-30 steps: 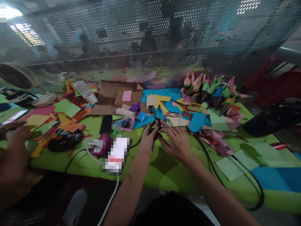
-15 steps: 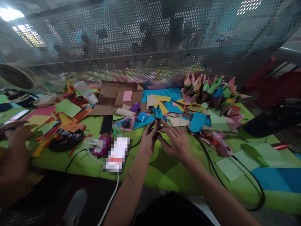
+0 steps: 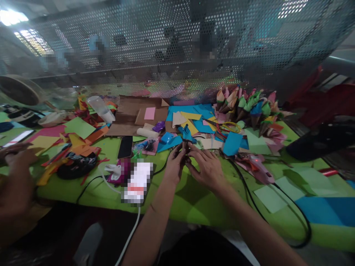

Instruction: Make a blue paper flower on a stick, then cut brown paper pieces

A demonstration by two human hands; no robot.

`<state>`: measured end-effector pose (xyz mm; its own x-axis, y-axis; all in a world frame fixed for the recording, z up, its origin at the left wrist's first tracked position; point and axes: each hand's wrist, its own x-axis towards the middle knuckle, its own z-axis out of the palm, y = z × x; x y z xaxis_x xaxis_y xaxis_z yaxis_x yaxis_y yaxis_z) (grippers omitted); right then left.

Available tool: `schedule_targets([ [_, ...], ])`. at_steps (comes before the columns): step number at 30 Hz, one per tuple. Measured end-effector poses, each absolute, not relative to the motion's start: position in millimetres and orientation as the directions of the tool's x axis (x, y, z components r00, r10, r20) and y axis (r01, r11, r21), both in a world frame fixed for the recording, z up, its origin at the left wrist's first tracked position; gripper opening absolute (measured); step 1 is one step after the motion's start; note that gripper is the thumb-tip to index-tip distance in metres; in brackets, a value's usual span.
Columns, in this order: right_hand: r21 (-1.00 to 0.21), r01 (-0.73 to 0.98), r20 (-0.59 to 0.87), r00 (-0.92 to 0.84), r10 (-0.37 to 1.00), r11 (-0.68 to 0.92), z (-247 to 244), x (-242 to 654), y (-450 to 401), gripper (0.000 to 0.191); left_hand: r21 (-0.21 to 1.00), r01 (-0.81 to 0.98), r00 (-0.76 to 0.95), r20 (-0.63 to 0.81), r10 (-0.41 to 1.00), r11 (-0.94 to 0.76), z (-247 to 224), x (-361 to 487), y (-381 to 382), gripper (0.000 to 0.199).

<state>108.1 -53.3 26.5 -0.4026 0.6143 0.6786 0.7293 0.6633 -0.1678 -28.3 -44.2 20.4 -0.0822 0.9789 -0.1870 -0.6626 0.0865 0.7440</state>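
Observation:
Over the green table, a small paper cone with a twisted blue top (image 3: 186, 133) and a brown lower part stands upright between my hands. My left hand (image 3: 175, 162) is closed around the brown part, which its fingers mostly cover. My right hand (image 3: 206, 162) comes in from the right, its fingertips pinching the cone just under the blue paper. The lower tip of the cone is hidden by my fingers. Similar paper cones with coloured tops (image 3: 253, 105) stand bunched at the back right.
A pink glue gun (image 3: 255, 166) with a black cord lies right of my hands, near blue card (image 3: 233, 144) and yellow-handled scissors (image 3: 232, 127). Left are a phone (image 3: 138, 183) on a white cable and a dark phone (image 3: 125, 147). Another person's hand (image 3: 19, 155) is at far left.
The cone has turned slightly in my fingers and its blue top shows a little wider. My hands have stayed almost in place.

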Motion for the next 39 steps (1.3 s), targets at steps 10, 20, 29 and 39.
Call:
schedule_targets([
  [10,-0.200,0.715,0.685,-0.387,0.618,0.669,27.9,109.0,-52.9,0.015,0.748,-0.657,-0.087,-0.197,0.977,0.092,20.4,-28.1,-43.6,0.043],
  [20,-0.216,0.709,0.683,-0.382,0.623,0.671,28.5,110.3,-53.5,0.015,0.737,-0.668,-0.060,-0.190,0.980,0.102,19.7,-28.8,-44.4,0.035],
  [29,-0.171,0.736,0.673,-0.398,0.623,0.655,26.8,108.8,-52.4,0.015,0.748,-0.653,-0.062,-0.210,0.976,0.119,19.2,-28.1,-43.5,0.034],
  [39,-0.186,0.741,0.666,-0.388,0.637,0.646,26.7,108.0,-54.2,0.016,0.761,-0.640,-0.044,-0.178,0.983,0.109,19.9,-28.1,-45.1,0.034],
])
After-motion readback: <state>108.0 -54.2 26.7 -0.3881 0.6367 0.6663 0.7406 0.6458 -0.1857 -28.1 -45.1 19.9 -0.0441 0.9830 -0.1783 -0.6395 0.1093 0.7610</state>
